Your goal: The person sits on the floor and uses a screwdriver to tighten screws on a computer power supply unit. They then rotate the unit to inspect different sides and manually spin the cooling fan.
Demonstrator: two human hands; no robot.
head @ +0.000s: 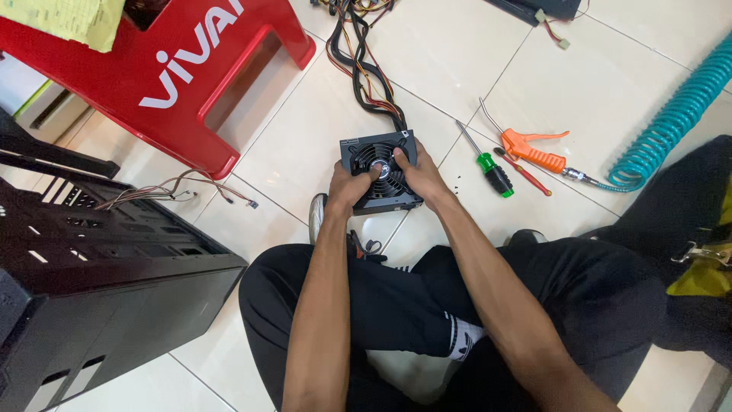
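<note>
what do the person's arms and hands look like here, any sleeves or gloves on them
Both arms are bare from the lower frame edge to the wrists, with no sleeve showing. The left hand and right hand wear no gloves, and no watch, ring or wristband is visible. Lower down the person wears black trousers and a white sock with a black mark.

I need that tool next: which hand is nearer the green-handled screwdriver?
Right. The right hand grips the power supply's right side, close to the green-handled screwdriver; the left hand holds the far, left side.
</note>
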